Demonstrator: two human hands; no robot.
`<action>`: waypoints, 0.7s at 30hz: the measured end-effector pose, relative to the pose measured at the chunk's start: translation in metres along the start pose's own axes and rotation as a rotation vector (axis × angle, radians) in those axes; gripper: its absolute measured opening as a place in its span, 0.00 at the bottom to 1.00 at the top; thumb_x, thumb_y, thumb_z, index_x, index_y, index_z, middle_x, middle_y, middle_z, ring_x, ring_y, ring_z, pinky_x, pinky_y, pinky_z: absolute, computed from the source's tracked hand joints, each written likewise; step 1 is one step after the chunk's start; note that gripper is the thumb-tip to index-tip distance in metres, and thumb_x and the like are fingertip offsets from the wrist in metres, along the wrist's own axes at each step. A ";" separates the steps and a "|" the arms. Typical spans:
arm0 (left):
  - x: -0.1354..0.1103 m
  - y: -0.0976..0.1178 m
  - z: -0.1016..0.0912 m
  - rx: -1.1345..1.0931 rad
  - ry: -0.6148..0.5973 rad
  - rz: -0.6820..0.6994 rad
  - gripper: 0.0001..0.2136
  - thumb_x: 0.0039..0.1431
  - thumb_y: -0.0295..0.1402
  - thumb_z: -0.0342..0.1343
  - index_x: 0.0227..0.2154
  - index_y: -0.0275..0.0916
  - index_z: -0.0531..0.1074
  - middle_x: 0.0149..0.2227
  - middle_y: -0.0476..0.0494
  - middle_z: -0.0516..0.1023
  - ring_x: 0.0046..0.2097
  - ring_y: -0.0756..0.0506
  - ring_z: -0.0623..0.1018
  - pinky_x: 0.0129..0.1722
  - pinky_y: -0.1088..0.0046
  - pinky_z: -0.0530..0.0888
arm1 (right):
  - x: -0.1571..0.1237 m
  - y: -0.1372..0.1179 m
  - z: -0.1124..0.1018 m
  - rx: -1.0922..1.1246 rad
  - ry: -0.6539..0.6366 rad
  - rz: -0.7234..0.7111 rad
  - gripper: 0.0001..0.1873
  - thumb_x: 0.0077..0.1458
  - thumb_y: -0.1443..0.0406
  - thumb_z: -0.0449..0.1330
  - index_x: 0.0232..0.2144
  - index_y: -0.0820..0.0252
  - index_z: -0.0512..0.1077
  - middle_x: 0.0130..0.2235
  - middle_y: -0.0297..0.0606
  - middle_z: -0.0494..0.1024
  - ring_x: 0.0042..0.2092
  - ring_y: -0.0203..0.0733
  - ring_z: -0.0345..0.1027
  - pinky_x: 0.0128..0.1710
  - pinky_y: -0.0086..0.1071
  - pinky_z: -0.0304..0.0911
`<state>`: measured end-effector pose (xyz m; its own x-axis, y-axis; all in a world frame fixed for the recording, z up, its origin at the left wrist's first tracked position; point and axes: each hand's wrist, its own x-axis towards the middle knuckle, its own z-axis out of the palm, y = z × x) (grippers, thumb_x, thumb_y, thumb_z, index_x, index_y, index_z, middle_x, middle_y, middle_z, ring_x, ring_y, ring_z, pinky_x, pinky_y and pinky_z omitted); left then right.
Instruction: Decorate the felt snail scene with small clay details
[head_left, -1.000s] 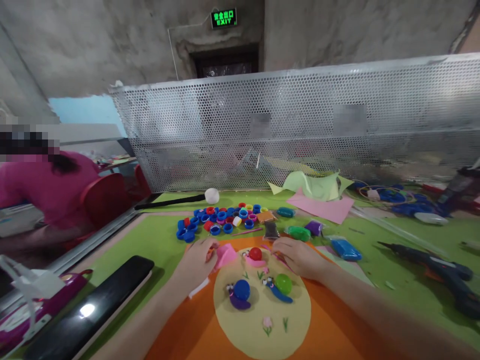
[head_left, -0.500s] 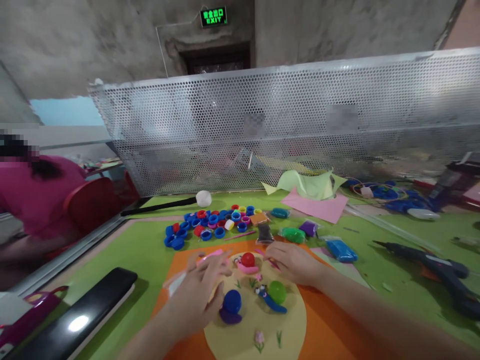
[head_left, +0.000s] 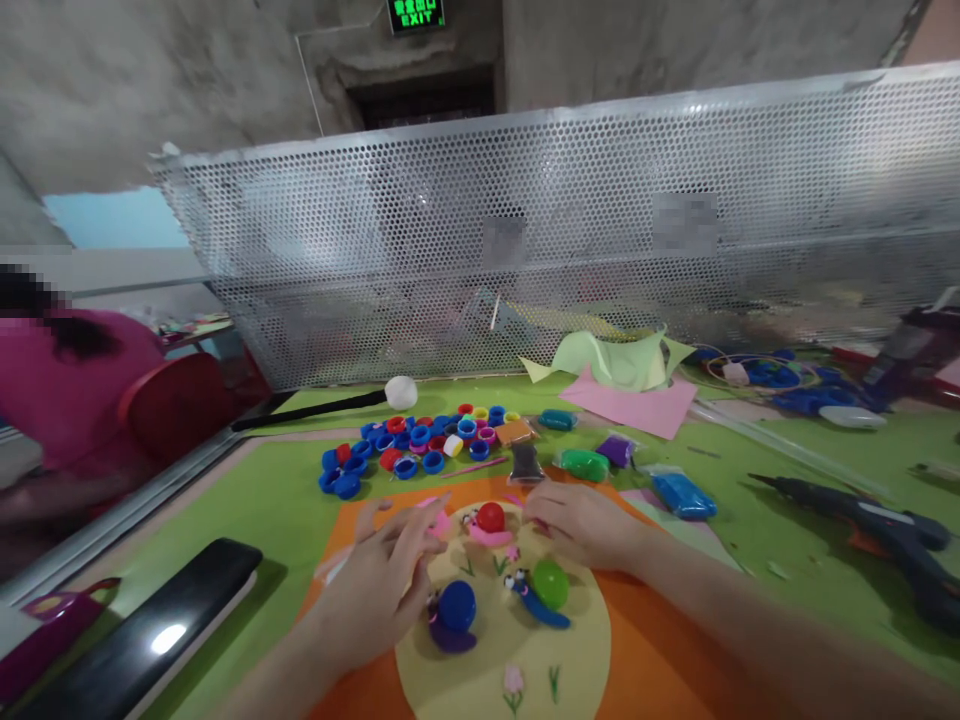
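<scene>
Our left hand (head_left: 379,585) has lifted off pink clay piece (head_left: 437,521), now hovers above it, fingers spread, holding nothing. Right hand (head_left: 581,520) stays right of red-shelled snail (head_left: 489,523), fingers curled; grip, cannot tell. Pink piece just left of snail, on yellow disc (head_left: 502,640).

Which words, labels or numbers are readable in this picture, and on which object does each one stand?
"EXIT": on the green lit sign above the doorway; the characters over it are cut off by the frame edge.
Two patches on the perforated metal screen are blurred, unreadable.
No text shows on the clay packets, bottle caps or glue gun.
</scene>
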<state>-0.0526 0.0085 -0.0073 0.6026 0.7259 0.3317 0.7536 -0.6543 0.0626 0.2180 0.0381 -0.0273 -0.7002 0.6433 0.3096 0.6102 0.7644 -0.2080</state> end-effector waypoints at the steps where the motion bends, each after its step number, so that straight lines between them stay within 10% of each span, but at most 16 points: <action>1: -0.001 0.001 0.000 -0.013 -0.009 0.003 0.25 0.54 0.24 0.40 0.56 0.42 0.46 0.36 0.49 0.79 0.44 0.43 0.75 0.54 0.56 0.57 | 0.000 0.000 0.000 -0.001 -0.001 0.002 0.12 0.54 0.74 0.49 0.35 0.62 0.71 0.39 0.41 0.73 0.41 0.40 0.66 0.40 0.30 0.62; 14: -0.005 0.032 -0.010 -0.325 -0.211 0.082 0.35 0.56 0.33 0.42 0.59 0.40 0.23 0.52 0.39 0.69 0.59 0.38 0.58 0.57 0.42 0.43 | 0.001 0.001 0.002 -0.027 -0.026 -0.039 0.10 0.56 0.72 0.49 0.37 0.63 0.70 0.41 0.42 0.73 0.43 0.41 0.66 0.42 0.32 0.62; 21: -0.002 0.044 -0.005 -0.285 -0.280 0.067 0.39 0.55 0.34 0.43 0.57 0.36 0.17 0.52 0.39 0.70 0.60 0.38 0.56 0.57 0.46 0.52 | 0.001 0.002 0.002 -0.039 -0.032 -0.051 0.10 0.55 0.72 0.50 0.35 0.63 0.70 0.40 0.43 0.73 0.42 0.42 0.66 0.42 0.32 0.62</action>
<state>-0.0222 -0.0226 -0.0002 0.7255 0.6839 0.0772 0.6311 -0.7059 0.3216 0.2175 0.0407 -0.0296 -0.7416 0.6054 0.2891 0.5872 0.7941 -0.1568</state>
